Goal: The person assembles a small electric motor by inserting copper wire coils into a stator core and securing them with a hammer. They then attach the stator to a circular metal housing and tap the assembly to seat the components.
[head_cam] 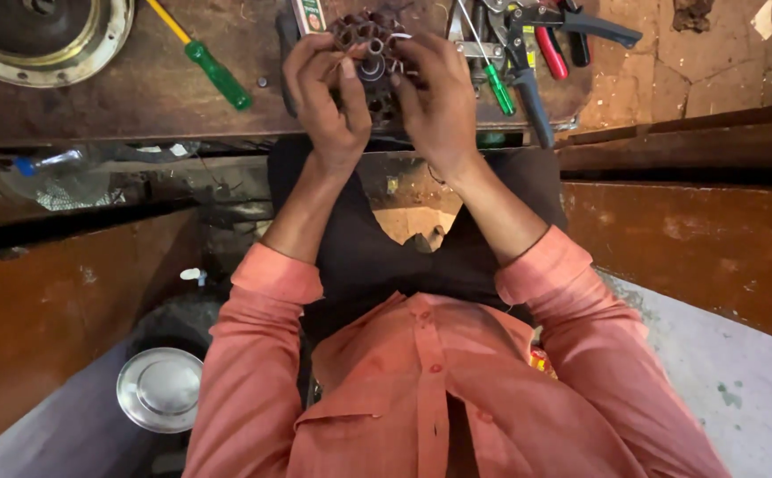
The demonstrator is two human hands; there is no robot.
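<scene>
Two hands [386,88] around one motor stator [372,62]

Colours: my shirt sleeves [266,354] salmon-orange; the wound coil part [371,53] I hold, coppery brown; screwdriver [202,57] at upper left, green handle, yellow shaft; pliers [552,49], red grips; snips [528,84], blue-grey handles; table [138,97], dark brown; lid [161,389] at lower left, silvery.

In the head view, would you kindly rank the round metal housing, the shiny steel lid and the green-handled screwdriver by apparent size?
1. Round metal housing, though cut off by the frame.
2. Green-handled screwdriver, long but thin.
3. Shiny steel lid; it lies lower, so its ranking against the screwdriver is unsure.
</scene>
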